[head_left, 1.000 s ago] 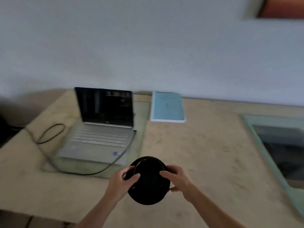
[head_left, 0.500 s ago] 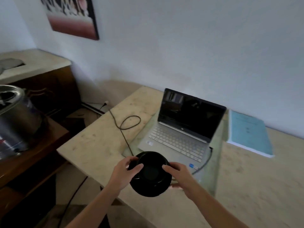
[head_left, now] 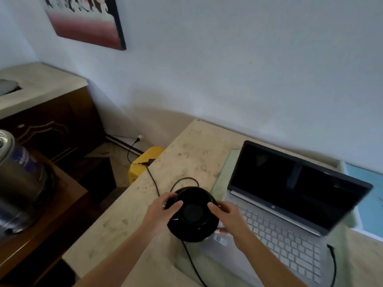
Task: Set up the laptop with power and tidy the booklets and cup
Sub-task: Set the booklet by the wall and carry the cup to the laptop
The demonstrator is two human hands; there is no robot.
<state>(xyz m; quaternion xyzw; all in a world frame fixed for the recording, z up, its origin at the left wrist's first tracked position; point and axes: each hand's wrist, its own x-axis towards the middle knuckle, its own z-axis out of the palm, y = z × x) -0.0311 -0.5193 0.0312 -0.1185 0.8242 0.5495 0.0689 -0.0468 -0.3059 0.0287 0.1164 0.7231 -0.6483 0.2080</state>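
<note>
Holding the black cup point(head_left: 193, 213) on its saucer above the table's point(head_left: 186, 158) left end, beside the open laptop point(head_left: 290, 214), left hand point(head_left: 163, 212) and right hand point(head_left: 226, 214) curled around opposite sides; laptop cable point(head_left: 153, 181) apparently connected, cup-tidying step underway; next: lower it level onto a clear spot.

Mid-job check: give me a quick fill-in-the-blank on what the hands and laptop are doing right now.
1. Both hands, left hand and right hand, hold a black ____ on a saucer.
2. The laptop lid is ____.
3. Its screen is ____.
4. The black cable runs off the table's ____ edge.

Missing words: cup; open; dark; left
</note>
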